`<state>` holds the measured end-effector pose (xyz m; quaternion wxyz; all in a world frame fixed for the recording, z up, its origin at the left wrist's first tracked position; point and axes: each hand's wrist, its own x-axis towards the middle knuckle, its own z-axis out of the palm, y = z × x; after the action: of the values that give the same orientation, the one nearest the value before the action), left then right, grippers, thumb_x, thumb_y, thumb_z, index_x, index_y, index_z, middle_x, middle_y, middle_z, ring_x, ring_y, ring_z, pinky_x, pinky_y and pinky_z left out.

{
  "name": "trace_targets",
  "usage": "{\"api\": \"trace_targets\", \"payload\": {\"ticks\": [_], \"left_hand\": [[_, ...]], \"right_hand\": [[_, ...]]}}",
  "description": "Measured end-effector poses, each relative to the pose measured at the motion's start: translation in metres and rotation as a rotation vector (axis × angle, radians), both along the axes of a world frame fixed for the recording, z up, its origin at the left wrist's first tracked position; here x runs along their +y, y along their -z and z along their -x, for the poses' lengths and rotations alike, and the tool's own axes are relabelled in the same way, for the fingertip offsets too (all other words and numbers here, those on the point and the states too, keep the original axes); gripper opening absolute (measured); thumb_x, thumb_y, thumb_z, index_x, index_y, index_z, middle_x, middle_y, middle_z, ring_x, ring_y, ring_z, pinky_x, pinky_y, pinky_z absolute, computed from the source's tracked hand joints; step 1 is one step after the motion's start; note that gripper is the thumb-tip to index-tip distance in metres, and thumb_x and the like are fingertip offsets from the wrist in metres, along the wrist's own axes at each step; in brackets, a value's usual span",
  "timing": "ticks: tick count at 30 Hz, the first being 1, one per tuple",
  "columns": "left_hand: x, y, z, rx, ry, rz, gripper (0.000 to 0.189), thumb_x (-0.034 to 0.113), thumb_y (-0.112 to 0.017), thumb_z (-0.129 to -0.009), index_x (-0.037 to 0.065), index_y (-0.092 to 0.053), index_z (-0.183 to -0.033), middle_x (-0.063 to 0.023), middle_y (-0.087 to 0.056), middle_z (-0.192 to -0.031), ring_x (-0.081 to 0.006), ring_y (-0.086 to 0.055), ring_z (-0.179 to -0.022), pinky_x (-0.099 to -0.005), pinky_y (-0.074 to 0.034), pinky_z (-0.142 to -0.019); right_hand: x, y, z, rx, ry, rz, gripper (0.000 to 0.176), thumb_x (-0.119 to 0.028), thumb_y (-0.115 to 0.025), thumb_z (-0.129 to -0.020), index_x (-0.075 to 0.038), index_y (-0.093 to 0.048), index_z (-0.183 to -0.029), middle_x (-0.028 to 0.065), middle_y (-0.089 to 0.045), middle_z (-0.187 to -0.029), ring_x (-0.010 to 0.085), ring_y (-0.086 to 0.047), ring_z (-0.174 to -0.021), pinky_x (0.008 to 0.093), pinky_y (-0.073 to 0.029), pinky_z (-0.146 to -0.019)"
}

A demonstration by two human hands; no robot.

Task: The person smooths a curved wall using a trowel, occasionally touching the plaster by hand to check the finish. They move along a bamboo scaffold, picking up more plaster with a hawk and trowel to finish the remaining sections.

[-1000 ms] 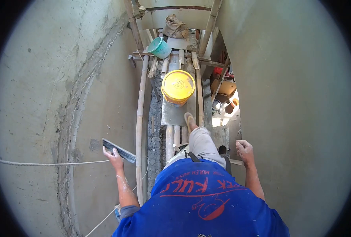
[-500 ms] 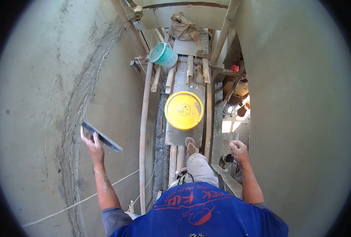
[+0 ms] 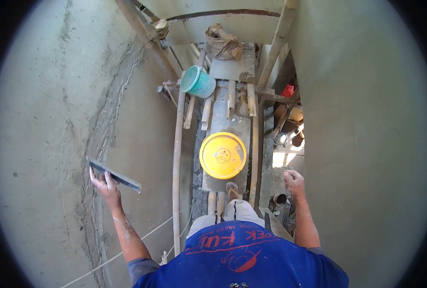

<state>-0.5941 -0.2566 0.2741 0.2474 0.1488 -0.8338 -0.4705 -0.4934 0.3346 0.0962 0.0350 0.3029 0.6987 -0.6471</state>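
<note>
A flat grey trowel (image 3: 114, 174) is held in my left hand (image 3: 107, 188), close to the plastered wall (image 3: 141, 144) on the left, where a rough cracked band of mortar runs down. My right hand (image 3: 295, 185) hangs at the right with its fingers curled; whether anything small is between them is hidden. Between the hands, a bucket with a yellow lid (image 3: 222, 156) stands on the plank in front of my foot. A teal bucket (image 3: 198, 82) sits tilted farther ahead on the left side of the scaffold.
Bamboo poles (image 3: 177, 163) run along both sides of the plank walkway (image 3: 228, 103). A crumpled brown sack (image 3: 222, 42) lies at the far end. Through a gap on the right a lower level shows. A smooth wall (image 3: 362, 144) rises at the right, and a rope crosses the lower left.
The trowel and my left hand have moved slightly left and down. The yellow-lidded bucket and teal bucket appear lower in view, and more of my legs shows.
</note>
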Motion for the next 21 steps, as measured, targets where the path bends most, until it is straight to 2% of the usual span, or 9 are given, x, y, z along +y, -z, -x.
{"api": "trace_targets", "payload": {"ticks": [2, 4, 6, 9, 13, 15, 20, 21], "left_hand": [[0.008, 0.008, -0.001, -0.008, -0.025, -0.043, 0.059, 0.007, -0.047, -0.101, 0.007, -0.017, -0.151, -0.0085, -0.056, -0.110, -0.0105, -0.050, -0.081, -0.0225, -0.043, -0.064], [0.031, 0.018, 0.001, 0.072, -0.073, -0.261, 0.060, 0.007, -0.047, -0.100, 0.008, -0.016, -0.152, -0.0119, -0.050, -0.129, -0.0123, -0.050, -0.090, -0.0258, -0.046, -0.068], [0.048, 0.021, -0.001, 0.006, -0.003, -0.415, 0.063, 0.007, -0.049, -0.100, 0.008, -0.014, -0.153, -0.0137, -0.040, -0.142, -0.0165, -0.052, -0.101, -0.0297, -0.048, -0.074], [0.057, 0.050, 0.008, 0.001, 0.191, -0.600, 0.064, 0.005, -0.049, -0.099, 0.008, -0.014, -0.153, -0.0129, -0.041, -0.142, -0.0202, -0.052, -0.112, -0.0333, -0.049, -0.085], [0.105, 0.058, 0.036, 0.074, 0.453, -0.815, 0.069, 0.011, -0.056, -0.096, 0.005, -0.015, -0.151, -0.0118, -0.044, -0.141, -0.0229, -0.052, -0.121, -0.0366, -0.046, -0.095], [0.135, 0.046, 0.052, 0.062, 0.633, -0.867, 0.075, 0.019, -0.065, -0.093, 0.003, -0.017, -0.149, -0.0115, -0.046, -0.139, -0.0238, -0.051, -0.123, -0.0397, -0.045, -0.099], [0.210, 0.010, 0.076, -0.008, 0.936, -1.080, 0.070, 0.017, -0.069, -0.090, 0.003, -0.027, -0.145, -0.0103, -0.052, -0.134, -0.0230, -0.053, -0.121, -0.0379, -0.045, -0.101], [0.222, 0.006, 0.078, -0.022, 0.983, -1.138, 0.069, 0.015, -0.068, -0.091, 0.003, -0.028, -0.145, -0.0099, -0.053, -0.133, -0.0223, -0.055, -0.120, -0.0370, -0.045, -0.100]], "right_hand": [[-0.002, -0.005, 0.000, -0.019, -0.019, -0.039, 0.023, -0.023, -0.067, -0.090, -0.001, -0.067, -0.096, -0.0016, -0.057, -0.068, 0.0064, -0.051, -0.056, 0.0232, -0.042, -0.050], [-0.005, -0.013, -0.002, -0.038, -0.039, -0.066, 0.024, -0.026, -0.066, -0.090, -0.003, -0.068, -0.096, 0.0004, -0.060, -0.071, 0.0081, -0.053, -0.057, 0.0246, -0.045, -0.051], [-0.010, -0.018, -0.002, -0.062, -0.066, -0.084, 0.024, -0.025, -0.067, -0.089, -0.002, -0.068, -0.095, -0.0006, -0.059, -0.071, 0.0075, -0.053, -0.057, 0.0250, -0.045, -0.051], [-0.027, -0.046, 0.002, -0.094, -0.075, -0.024, 0.026, -0.025, -0.067, -0.090, -0.001, -0.067, -0.098, -0.0006, -0.058, -0.071, 0.0068, -0.052, -0.058, 0.0243, -0.045, -0.052], [-0.034, -0.048, -0.002, -0.047, -0.059, 0.265, 0.029, -0.026, -0.064, -0.093, 0.000, -0.066, -0.105, 0.0004, -0.060, -0.076, 0.0078, -0.055, -0.059, 0.0235, -0.047, -0.054], [-0.037, -0.051, -0.002, -0.016, -0.033, 0.385, 0.028, -0.025, -0.063, -0.095, 0.000, -0.064, -0.109, 0.0001, -0.060, -0.078, 0.0080, -0.056, -0.059, 0.0238, -0.048, -0.055], [-0.054, -0.078, 0.011, 0.099, 0.045, 0.761, 0.026, -0.023, -0.058, -0.098, -0.002, -0.060, -0.114, 0.0004, -0.060, -0.080, 0.0081, -0.055, -0.060, 0.0232, -0.047, -0.055], [-0.056, -0.079, 0.014, 0.120, 0.022, 0.847, 0.027, -0.022, -0.056, -0.099, -0.002, -0.058, -0.118, 0.0011, -0.062, -0.083, 0.0099, -0.057, -0.064, 0.0252, -0.047, -0.059]]}}
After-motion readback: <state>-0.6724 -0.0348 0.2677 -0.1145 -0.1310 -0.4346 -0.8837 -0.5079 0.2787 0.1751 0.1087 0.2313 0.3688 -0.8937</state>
